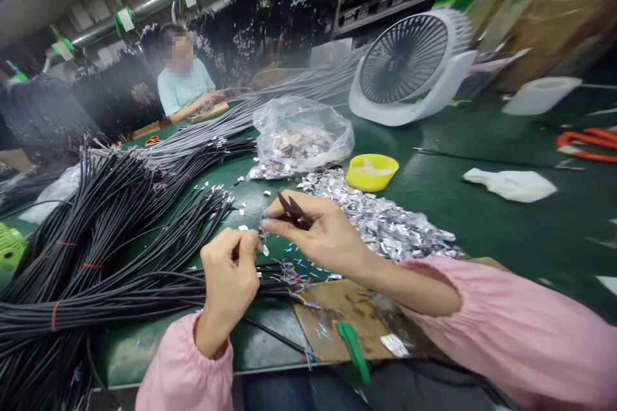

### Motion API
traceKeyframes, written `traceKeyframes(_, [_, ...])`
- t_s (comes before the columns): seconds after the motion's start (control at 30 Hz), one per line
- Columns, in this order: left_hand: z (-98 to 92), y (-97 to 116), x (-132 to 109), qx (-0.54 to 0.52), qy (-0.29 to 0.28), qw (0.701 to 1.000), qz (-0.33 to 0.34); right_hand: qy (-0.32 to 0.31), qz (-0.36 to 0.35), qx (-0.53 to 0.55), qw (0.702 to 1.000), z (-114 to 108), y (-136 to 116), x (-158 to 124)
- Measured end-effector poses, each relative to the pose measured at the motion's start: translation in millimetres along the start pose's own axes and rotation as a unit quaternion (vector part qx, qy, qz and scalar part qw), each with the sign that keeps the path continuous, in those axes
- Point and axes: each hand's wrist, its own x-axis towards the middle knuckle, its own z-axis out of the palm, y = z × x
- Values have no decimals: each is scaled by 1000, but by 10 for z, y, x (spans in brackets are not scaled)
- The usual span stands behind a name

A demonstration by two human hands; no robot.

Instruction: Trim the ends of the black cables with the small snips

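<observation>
In the middle of the view, my left hand (pixel 230 271) is closed around the end of a black cable, most of which its fingers hide. Fine stripped wires (pixel 263 235) stick up from that grip. My right hand (pixel 324 231) keeps a pair of dark scissors (pixel 295 210) in its palm, blades pointing up and left. Its thumb and forefinger pinch at the wire tips, touching or almost touching them. Beneath both hands lies a bundle of black cables (pixel 168 295) with coloured wire ends (pixel 296 279). Behind my right wrist spreads a heap of crumpled silver foil pieces (pixel 395 221).
Thick bundles of black cable (pixel 96 225) fill the left. A clear plastic bag (pixel 303 131), a yellow cup (pixel 372 173) and a white fan (pixel 409 67) stand farther back. A green clamp-like piece (pixel 354 353) sits at the front edge. Across the table a co-worker (pixel 186 87) sits.
</observation>
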Motion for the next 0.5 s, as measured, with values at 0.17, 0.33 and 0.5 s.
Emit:
traceKeyframes(0.17, [-8,-30,-1,-39,3,999,-22,106,28,2,994,-74,40,38])
traceKeyframes(0.33, [-18,-48,-18,-42,9,999,-29,4,33,7,999,-111,-19,14])
traceKeyframes(0.5, [-5,-35,-22,-12,12,1000,-18,-18,-37,-86,995,-101,-47,-59])
